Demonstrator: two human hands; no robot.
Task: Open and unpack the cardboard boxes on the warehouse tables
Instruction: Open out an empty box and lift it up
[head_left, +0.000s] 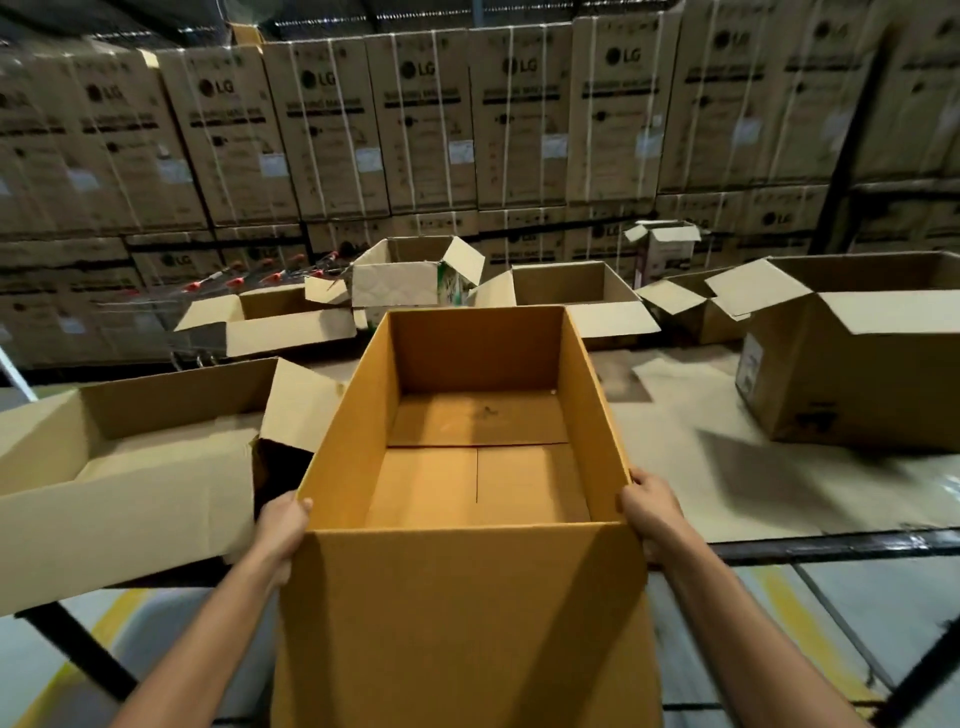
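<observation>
An open, empty orange-brown cardboard box (467, 613) fills the middle of the head view, held up in front of me above the table edge. My left hand (283, 530) grips its near left corner, thumb over the rim. On the opposite side, my right hand (649, 512) grips the near right corner with fingers curled round the edge. The box's bottom flaps lie flat inside and nothing is in it.
A large pale open box (130, 483) sits to the left on the table (831, 545). Another open box (852, 364) stands at right, and several smaller open boxes (566, 291) lie further back. Stacked strapped cartons (519, 114) form a wall behind.
</observation>
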